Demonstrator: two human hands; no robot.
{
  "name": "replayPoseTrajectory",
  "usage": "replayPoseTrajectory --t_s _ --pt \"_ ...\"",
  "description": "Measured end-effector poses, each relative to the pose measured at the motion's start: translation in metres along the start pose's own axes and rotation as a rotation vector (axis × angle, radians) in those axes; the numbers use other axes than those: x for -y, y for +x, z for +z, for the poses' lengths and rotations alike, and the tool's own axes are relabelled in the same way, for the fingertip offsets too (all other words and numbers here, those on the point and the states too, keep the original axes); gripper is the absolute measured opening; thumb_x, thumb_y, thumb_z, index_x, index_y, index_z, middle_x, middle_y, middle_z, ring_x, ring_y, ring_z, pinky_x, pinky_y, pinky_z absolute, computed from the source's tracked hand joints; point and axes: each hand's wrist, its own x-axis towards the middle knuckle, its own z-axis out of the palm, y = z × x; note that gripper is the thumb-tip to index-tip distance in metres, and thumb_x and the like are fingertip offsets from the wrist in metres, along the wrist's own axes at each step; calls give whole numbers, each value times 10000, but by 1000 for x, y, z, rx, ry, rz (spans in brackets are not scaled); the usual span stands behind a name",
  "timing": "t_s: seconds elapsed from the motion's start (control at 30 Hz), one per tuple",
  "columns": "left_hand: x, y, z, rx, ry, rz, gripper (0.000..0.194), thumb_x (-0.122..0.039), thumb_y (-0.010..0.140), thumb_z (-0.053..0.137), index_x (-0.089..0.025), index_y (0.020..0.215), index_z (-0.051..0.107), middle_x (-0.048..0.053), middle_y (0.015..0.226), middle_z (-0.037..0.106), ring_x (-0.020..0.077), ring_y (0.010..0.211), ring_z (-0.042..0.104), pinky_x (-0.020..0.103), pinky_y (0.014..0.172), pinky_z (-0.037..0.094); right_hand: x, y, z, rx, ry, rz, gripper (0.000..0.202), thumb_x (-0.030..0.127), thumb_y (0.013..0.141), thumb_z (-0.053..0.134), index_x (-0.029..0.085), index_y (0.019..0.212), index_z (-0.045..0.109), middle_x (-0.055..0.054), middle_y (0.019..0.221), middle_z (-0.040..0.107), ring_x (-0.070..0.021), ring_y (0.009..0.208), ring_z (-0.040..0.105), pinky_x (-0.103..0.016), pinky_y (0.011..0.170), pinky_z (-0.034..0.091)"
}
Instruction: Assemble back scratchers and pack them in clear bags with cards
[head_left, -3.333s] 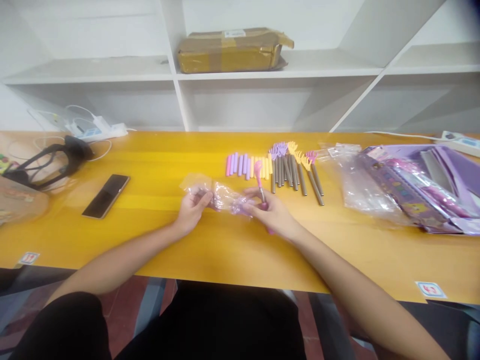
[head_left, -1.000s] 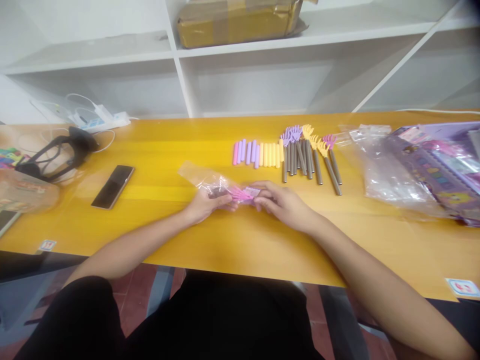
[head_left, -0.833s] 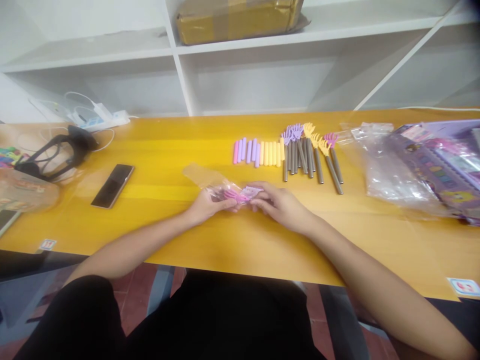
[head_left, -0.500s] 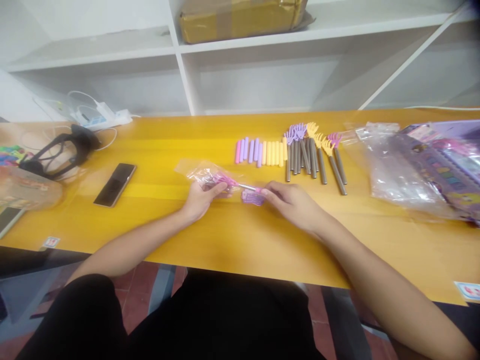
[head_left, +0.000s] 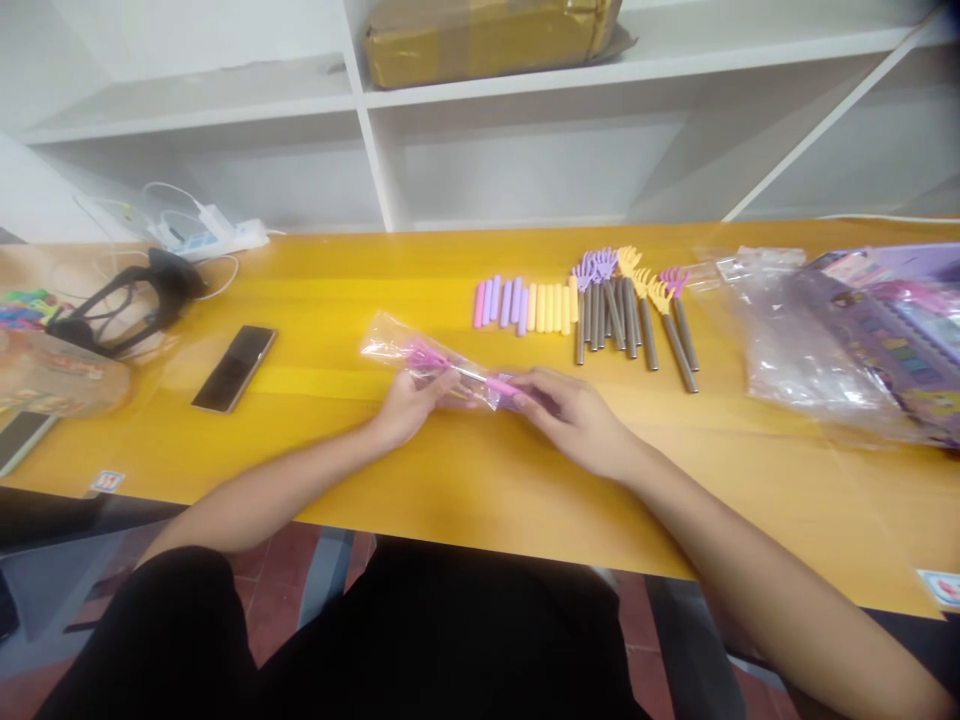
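A pink back scratcher (head_left: pixel 472 373) with a clawed head and a thin metal rod lies across the space between my hands. A clear plastic bag (head_left: pixel 384 338) surrounds its head and most of its rod. My left hand (head_left: pixel 409 405) is closed on the bag and the scratcher near the head. My right hand (head_left: pixel 574 415) pinches the pink handle end, which sticks out of the bag. Just behind, short pink, purple and yellow tubes (head_left: pixel 547 308) lie in a row beside several back scratchers with dark handles (head_left: pixel 615 315).
A phone (head_left: pixel 234 368) lies to the left, near black headgear (head_left: pixel 124 300) and a power strip (head_left: pixel 225 240). Clear plastic packaging (head_left: pixel 795 350) and a purple printed pack (head_left: pixel 885 340) are on the right. A shelf with a taped cardboard box (head_left: pixel 487 40) stands behind the table (head_left: pixel 450 480).
The back scratcher has gone further into the clear bag, whose edge now reaches close to my right hand. The purple printed piece under the handle is now mostly hidden.
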Motion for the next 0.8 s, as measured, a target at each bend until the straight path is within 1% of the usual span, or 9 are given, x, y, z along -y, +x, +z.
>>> replayPoseTrajectory --t_s 0.1,0.17,0.27,0.37,0.43,0.53,0.63,0.7,0.8 --pt "-2 5 0 -112 -93 30 470 -567 799 933 -142 920 770 93 976 836 260 928 823 432 856 711 -9 -1 0 -13 163 4 330 338 1016 643 242 1328 592 -65 1068 696 -208 927 678 -352 825 556" --pt "-4 8 -1 -166 -123 41 472 -557 775 952 -146 889 751 78 949 832 243 916 820 419 881 703 -11 -1 2 -14 313 14 344 300 996 657 253 1313 532 -47 1052 677 -189 923 676 -338 823 558" --pt "-7 13 -6 -225 -168 58 440 -517 775 963 -159 902 740 51 935 830 217 907 818 384 892 692 -11 0 1 -57 445 22 247 324 1021 663 255 1225 542 -58 1094 671 -175 943 683 -316 800 566" --pt "-9 17 -11 -254 -207 58 393 -475 802 953 -163 906 736 36 927 827 198 890 817 350 872 687 -10 3 -3 -111 497 -19 217 385 1029 703 243 1171 622 -83 1185 660 -185 1018 702 -310 794 586" --pt "-10 18 -13 -253 -223 58 374 -455 809 951 -160 894 737 36 928 825 188 879 816 338 868 686 -10 5 -7 -107 512 -30 219 403 1018 738 238 1149 678 -88 1210 667 -198 1058 712 -326 825 610" --pt "-10 16 -11 -225 -229 63 380 -445 780 974 -153 889 758 36 916 820 184 887 812 334 880 688 -9 5 -9 -68 499 -25 208 401 994 784 244 1124 742 -75 1154 696 -192 1010 726 -354 862 637" --pt "-7 11 -5 -170 -190 55 420 -467 742 995 -144 915 789 55 934 826 216 938 814 359 885 696 -9 5 -8 -48 450 -56 192 414 966 819 240 1035 776 -69 1087 702 -192 991 728 -370 900 644" --pt "-4 6 -2 -135 -148 37 439 -486 732 996 -137 909 796 65 928 829 231 930 815 379 876 700 -8 5 -7 -52 399 -75 216 435 945 838 231 974 773 -69 1059 692 -182 944 715 -365 875 641" --pt "1 -1 2 -79 -96 -19 447 -504 739 988 -124 869 790 69 862 824 225 817 810 405 838 705 -9 5 -4 -58 358 -76 272 452 911 867 216 936 733 -58 1046 659 -145 818 670 -333 769 614"
